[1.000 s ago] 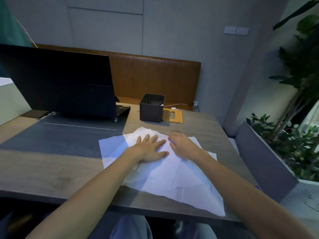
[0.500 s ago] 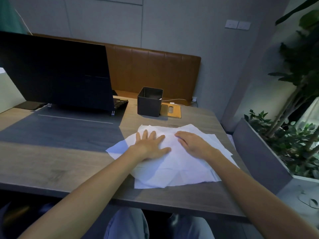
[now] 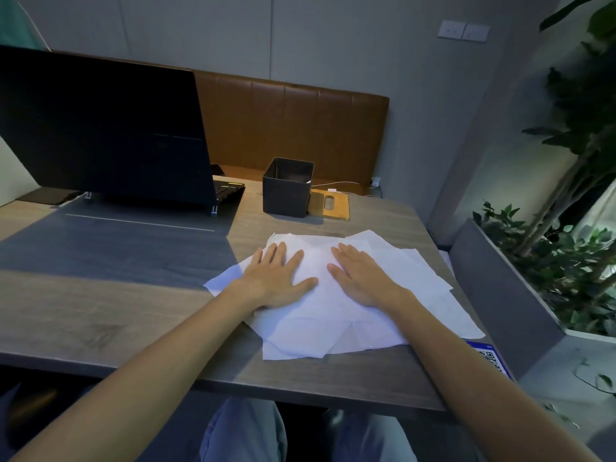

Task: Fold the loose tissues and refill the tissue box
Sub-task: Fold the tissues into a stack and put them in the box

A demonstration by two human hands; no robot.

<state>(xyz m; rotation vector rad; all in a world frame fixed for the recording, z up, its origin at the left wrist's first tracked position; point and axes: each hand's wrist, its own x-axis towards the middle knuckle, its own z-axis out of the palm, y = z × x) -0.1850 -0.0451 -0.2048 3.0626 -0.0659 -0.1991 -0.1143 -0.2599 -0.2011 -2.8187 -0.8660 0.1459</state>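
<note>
The work looks to be at its flattening stage: the loose tissues point(image 3: 333, 331) lie as an overlapping, uneven pile in the centre right of the frame, near the front edge of the worktop point(image 3: 100, 311), and none appears folded into a neat stack yet. The left hand point(image 3: 275, 278) rests palm down on the left part of the pile, fingers straight and slightly fanned, thumb pointing toward the middle. The right hand point(image 3: 361, 276) lies just beside it, also flat on the paper with fingers extended; neither hand pinches or lifts anything. The tissue box point(image 3: 286, 191), a dark square container with its top open, stands above the pile in the upper centre of the frame, apart from the tissues, and whether anything is inside cannot be told. A flat wooden piece with an oval slot point(image 3: 330, 205), probably its lid, lies against its right side. The next move probably calls for squaring the sheets' edges, then taking hold of one edge and bringing it over to make a fold narrow enough for the box opening.
</note>
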